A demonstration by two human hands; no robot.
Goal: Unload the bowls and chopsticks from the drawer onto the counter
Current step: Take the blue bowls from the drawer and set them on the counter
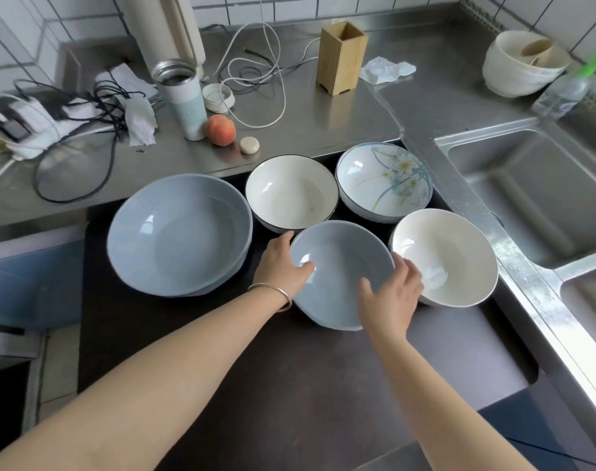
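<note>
An open dark drawer (222, 351) holds several bowls. A small blue bowl (340, 263) sits at the front middle, tilted toward me. My left hand (283, 266) grips its left rim, thumb inside. My right hand (391, 297) grips its right front rim. To the left lies a stack of large blue bowls (177, 232). Behind stand a white bowl with a dark rim (291, 193) and a flower-patterned bowl (383, 180). A plain white bowl (449, 253) sits at the right. No chopsticks show.
The steel counter (323, 124) carries a wooden holder (340, 57), a tumbler (184, 100), a peach (221, 129), tangled cables (86, 107), tissues and a stack of white bowls (521, 66). A steel sink (541, 192) lies at the right.
</note>
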